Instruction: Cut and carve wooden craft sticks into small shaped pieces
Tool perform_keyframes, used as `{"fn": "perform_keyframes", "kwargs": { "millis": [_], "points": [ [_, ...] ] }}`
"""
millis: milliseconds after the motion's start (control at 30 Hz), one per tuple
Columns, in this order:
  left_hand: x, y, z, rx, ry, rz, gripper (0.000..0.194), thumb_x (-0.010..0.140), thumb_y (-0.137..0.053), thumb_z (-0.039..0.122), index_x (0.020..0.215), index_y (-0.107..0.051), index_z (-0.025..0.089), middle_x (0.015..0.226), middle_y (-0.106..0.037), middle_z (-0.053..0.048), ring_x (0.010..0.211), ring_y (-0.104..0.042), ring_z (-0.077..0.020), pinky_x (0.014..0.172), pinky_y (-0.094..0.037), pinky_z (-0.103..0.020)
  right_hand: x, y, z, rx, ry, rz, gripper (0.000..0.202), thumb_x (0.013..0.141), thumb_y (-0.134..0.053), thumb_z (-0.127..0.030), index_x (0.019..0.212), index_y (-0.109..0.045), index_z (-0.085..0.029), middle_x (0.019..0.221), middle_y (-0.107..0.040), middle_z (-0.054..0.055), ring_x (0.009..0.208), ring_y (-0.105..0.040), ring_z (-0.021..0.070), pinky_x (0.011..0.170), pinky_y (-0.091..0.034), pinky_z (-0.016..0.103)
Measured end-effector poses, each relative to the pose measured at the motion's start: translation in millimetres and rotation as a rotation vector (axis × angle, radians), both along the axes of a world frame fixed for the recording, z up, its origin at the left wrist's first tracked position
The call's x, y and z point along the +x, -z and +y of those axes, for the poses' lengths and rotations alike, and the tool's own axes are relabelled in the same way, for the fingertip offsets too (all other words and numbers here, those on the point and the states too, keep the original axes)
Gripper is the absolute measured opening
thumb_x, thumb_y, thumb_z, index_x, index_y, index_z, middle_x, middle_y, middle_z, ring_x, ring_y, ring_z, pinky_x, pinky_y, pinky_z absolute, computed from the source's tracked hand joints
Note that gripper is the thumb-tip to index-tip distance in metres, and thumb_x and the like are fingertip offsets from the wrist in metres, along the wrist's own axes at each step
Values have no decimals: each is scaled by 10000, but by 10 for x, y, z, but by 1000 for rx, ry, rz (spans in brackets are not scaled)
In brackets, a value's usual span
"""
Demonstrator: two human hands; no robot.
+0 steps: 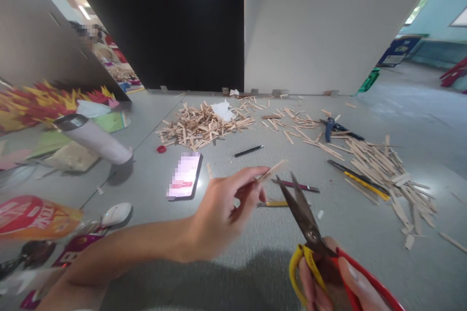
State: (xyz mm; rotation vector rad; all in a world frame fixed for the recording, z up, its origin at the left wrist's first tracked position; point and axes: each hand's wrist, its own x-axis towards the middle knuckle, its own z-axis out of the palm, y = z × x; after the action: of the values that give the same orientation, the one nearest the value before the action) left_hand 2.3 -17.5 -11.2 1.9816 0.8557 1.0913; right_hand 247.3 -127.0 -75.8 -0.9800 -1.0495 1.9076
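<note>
While pinching stick (276, 168) in left hand (219, 209) and gripping parted scissors (311, 236) in right hand (356, 279), hold near one end as probably light, stiff, splintery.

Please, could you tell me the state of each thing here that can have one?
Scissors: blades open, held in right hand
Wooden stick: pinched in left hand
Phone: screen lit
Black pen: lying flat
Stick heap: loose, piled
Blue pliers: lying down; open or shut unclear
Computer mouse: resting; on or off unclear
</note>
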Motion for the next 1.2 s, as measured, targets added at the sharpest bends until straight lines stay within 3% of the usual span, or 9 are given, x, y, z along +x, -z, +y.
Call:
{"fn": "perform_keyframes", "kwargs": {
  "millis": [167, 300, 367, 500, 600, 733, 833, 1033, 1200],
  "points": [
    [-1, -41, 97, -117, -56, -28, 191, 1075, -442, 237, 1146, -596, 147, 651, -499, 83, 483, -432, -88, 441, -371, -200, 128, -171, 504, 289, 157, -728, 582, 909, -636, -788, 805, -688, -218, 659, -604, 21, 590, -543, 200, 595, -447, 330],
    [-13, -87, 149, -234, -10, -26, 197, 1081, -447, 295, 1156, -572, 163, 642, -420, 100, 484, -388, -97, 420, -324, -207, 539, -94, 1001, 348, 215, -1643, 283, 905, -744, -463, 766, -710, -219, 723, -737, 110, 694, -682, 308, 627, -441, 361],
    [-23, -128, 154, -301, 30, -45, 186, 1071, -480, 314, 1153, -563, 169, 636, -424, 104, 484, -387, -97, 422, -343, -200, 739, -30, 1142, 370, 213, -1864, 225, 937, -709, -368, 798, -730, -194, 814, -775, 174, 759, -741, 355, 601, -438, 359],
    [-41, -195, 156, -403, 84, -56, 148, 1053, -535, 326, 1065, -567, 182, 655, -557, 69, 528, -479, -97, 484, -451, -189, 905, 23, 1185, 405, 179, -1949, 235, 968, -670, -283, 804, -739, -129, 853, -772, 260, 828, -761, 431, 646, -482, 408],
    [-45, -201, 175, -412, 103, -54, 126, 1035, -571, 304, 1009, -585, 181, 671, -603, 52, 552, -515, -91, 509, -468, -178, 772, 4, 1128, 516, 153, -1949, 237, 1010, -567, -198, 914, -758, -97, 1021, -765, 293, 995, -746, 448, 756, -529, 448],
    [-43, -194, 212, -492, 133, -95, 162, 989, -660, 299, 904, -581, 187, 658, -588, 60, 553, -534, -89, 495, -486, -175, 368, 49, 1064, 1027, -64, -1625, 289, 1034, -464, -61, 1032, -743, -136, 1098, -751, 195, 988, -752, 324, 849, -579, 431],
    [-45, -211, 235, -518, 154, -163, 212, 946, -727, 274, 835, -571, 183, 666, -578, 66, 565, -556, -79, 528, -509, -176, 102, 149, 1064, 1185, -216, -1482, 151, 996, -625, -83, 1033, -726, -189, 1079, -762, 124, 975, -759, 284, 839, -604, 389],
    [-64, -235, 258, -493, 148, -328, 242, 975, -713, 257, 804, -566, 171, 944, -772, -81, 802, -730, -144, 653, -604, -226, 73, 162, 1282, 1194, -192, -1488, 233, 1028, -517, -43, 946, -686, -181, 958, -723, 115, 809, -733, 255, 733, -596, 370],
    [-74, -243, 264, -472, 129, -339, 231, 891, -778, 175, 777, -578, 165, 684, -632, 51, 572, -609, -68, 571, -529, -177, 137, 67, 1264, 1177, -240, -1408, 118, 986, -635, -107, 961, -682, -212, 1023, -738, 104, 904, -755, 275, 797, -611, 390]
  ]
}}
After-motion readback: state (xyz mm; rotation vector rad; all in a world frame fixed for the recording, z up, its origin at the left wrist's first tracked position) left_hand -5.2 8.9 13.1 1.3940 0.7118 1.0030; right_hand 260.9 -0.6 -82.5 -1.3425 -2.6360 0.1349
